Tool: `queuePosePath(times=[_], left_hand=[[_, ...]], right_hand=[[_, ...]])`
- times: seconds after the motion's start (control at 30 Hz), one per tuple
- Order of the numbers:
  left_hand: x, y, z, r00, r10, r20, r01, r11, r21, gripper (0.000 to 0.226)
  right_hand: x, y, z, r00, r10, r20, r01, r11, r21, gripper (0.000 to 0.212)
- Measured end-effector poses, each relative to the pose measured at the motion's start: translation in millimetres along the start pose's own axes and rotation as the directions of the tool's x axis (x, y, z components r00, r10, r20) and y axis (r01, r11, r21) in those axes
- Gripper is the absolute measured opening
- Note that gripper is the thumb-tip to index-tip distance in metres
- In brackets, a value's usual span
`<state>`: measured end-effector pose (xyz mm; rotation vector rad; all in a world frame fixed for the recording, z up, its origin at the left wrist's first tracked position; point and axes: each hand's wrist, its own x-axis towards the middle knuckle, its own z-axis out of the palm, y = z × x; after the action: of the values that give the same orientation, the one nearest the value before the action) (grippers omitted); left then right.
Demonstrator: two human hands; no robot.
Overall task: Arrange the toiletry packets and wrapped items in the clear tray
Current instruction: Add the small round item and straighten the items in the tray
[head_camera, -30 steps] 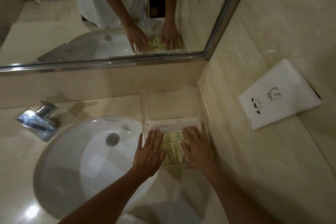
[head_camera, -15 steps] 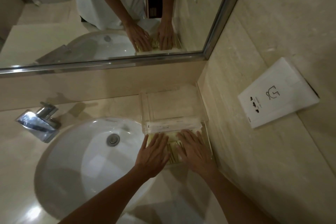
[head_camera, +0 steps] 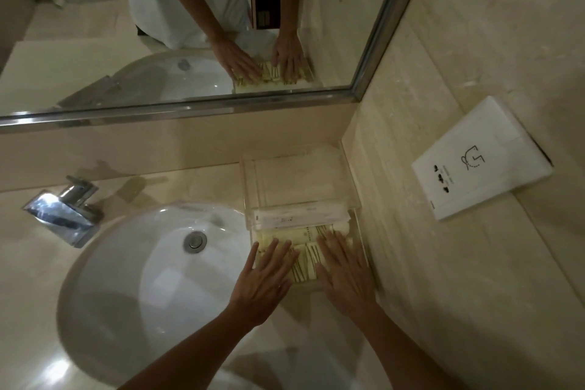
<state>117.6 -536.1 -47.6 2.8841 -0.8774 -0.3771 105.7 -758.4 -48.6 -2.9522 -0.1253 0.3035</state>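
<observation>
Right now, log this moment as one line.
left hand flat on pale yellow packets | right hand flat | clear plastic tray | white wrapped items behind

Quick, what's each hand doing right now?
Left hand: open, flat on the yellow packets.
Right hand: open, flat on the packets, holding nothing.

single head-worn wide-angle view, looking forward and steeply down at a bathroom counter (head_camera: 196, 187) from close above. the sink (head_camera: 152, 266) fills lower left; the mirror (head_camera: 190, 25) spans the top, the side wall (head_camera: 474, 263) the right. no second view shares the scene.
</observation>
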Motion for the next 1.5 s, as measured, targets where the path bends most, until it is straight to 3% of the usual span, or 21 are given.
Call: queuePosePath(times=[0.23, 0.4, 0.73, 0.97, 1.33, 1.5], left_hand=[[-5, -1, -7, 1.000, 0.009, -0.027, -0.009, 1.000, 0.002, 0.058], [-17, -6, -10, 0.996, 0.094, -0.013, -0.093, 0.994, 0.049, 0.066], [-12, -4, -10, 0.967, 0.191, 0.171, -0.220, 0.960, 0.173, 0.083], [-8, -1, -18, 0.963, 0.242, 0.116, -0.260, 0.948, 0.181, 0.078], [10, -12, -29, 0.980, 0.178, 0.088, -0.192, 0.963, 0.190, 0.080], [24, -17, -33, 0.978, 0.199, 0.061, -0.207, 0.959, 0.194, 0.075]], right_hand=[[-6, 7, -5, 0.999, -0.013, -0.048, 0.013, 1.000, 0.002, 0.059], [-29, 20, 5, 0.987, -0.158, -0.002, 0.158, 0.987, -0.031, 0.064], [-28, 24, -1, 0.961, -0.274, 0.040, 0.276, 0.948, -0.158, 0.055], [-22, 26, -7, 0.950, -0.308, 0.053, 0.312, 0.942, -0.122, 0.069], [10, 20, -22, 0.954, -0.295, 0.063, 0.301, 0.936, -0.181, 0.060], [26, 28, -24, 0.947, -0.303, 0.108, 0.318, 0.929, -0.186, 0.069]])
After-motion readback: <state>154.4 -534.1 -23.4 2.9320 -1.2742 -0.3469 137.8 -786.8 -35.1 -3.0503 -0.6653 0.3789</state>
